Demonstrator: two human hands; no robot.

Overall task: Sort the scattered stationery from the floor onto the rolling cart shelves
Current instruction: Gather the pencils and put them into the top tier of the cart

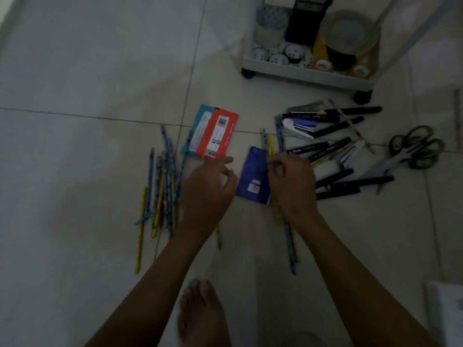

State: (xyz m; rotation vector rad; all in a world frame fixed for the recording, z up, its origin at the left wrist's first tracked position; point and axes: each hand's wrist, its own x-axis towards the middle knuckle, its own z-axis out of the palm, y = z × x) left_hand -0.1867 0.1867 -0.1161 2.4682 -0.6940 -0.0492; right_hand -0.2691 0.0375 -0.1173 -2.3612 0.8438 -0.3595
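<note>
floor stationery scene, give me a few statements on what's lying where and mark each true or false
1. The scissors lie on the cart's bottom shelf. False: they lie on the floor, right of the black markers.
2. Tape rolls sit in the cart tray. True.
3. The right hand grips pencils. True.
4. The orange packet lies right of the blue packet. False: it lies to its left.
5. The loose pencil pile lies left of the left hand. True.

Pencils [160, 186] left, markers [335, 146] right, cart [308, 68] seemingly behind.
</note>
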